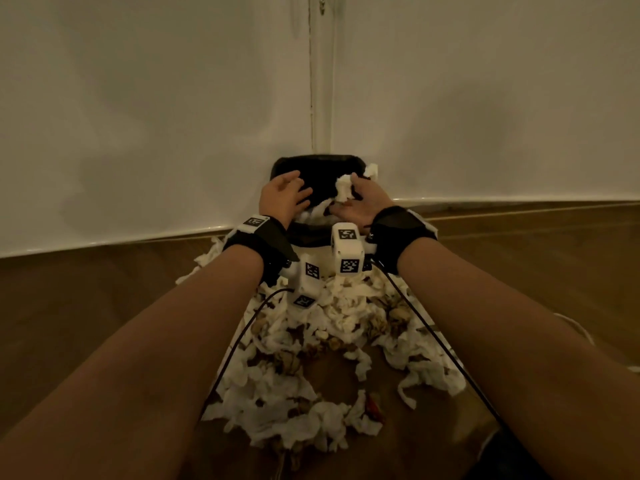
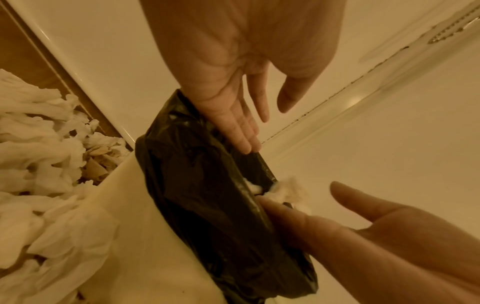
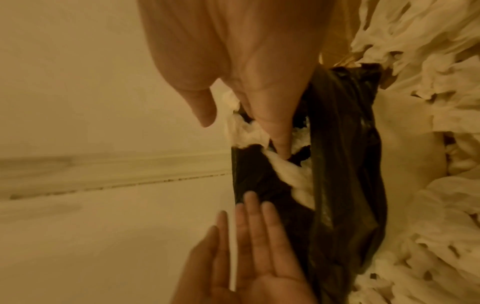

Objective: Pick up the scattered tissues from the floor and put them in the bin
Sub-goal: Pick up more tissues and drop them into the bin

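Both hands are reaching over the black-lined bin at twelve o'clock, the left hand hovering with fingers straight and spread, the right hand pressing loosely extended fingers onto a tissue wad at the rim, while scattered tissues are lying at six o'clock on the floor.

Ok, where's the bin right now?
In the head view the bin stands in the corner of the wall, centre frame, just beyond the tissue pile, with the left hand and right hand over its black liner.
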`<action>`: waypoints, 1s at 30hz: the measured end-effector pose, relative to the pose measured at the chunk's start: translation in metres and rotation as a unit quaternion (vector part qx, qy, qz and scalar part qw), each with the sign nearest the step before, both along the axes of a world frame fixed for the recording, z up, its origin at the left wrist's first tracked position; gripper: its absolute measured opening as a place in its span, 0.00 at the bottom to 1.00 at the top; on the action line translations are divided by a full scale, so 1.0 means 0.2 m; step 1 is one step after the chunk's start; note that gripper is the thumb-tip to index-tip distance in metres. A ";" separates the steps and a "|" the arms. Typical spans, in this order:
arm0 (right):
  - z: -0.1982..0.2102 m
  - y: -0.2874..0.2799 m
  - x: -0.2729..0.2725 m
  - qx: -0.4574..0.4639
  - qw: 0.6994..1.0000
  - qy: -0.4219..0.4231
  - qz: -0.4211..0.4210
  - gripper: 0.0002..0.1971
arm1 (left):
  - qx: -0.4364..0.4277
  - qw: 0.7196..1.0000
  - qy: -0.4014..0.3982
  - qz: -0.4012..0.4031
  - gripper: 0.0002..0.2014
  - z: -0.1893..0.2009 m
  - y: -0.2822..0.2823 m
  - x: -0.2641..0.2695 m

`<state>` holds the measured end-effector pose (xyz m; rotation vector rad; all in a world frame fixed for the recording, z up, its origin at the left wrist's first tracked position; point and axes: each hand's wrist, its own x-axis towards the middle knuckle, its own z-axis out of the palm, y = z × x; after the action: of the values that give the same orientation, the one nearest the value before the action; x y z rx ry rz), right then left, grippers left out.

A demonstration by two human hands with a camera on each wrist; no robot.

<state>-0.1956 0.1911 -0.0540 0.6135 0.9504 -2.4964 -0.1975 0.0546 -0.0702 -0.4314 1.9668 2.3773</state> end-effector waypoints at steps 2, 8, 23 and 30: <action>-0.01 -0.02 0.01 0.065 0.998 0.000 -0.011 0.23 | -0.004 1.000 0.027 0.015 0.14 0.01 0.00 0.02; -0.02 0.00 0.10 0.109 0.990 0.060 -0.069 0.16 | -0.064 0.995 0.072 0.016 0.12 -0.03 -0.02 0.14; -0.65 0.21 0.68 0.390 0.915 -0.107 0.011 0.10 | -0.248 0.955 -0.033 -0.159 0.11 -0.42 -0.03 0.72; -0.86 0.15 0.99 0.571 0.778 -0.042 0.257 0.12 | -0.410 0.837 -0.093 -0.350 0.07 -0.62 -0.01 0.96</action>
<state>0.0030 0.2204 -0.2250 0.6304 2.2121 -1.1844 -0.0046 0.0529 -0.1939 0.0779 2.3833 0.9718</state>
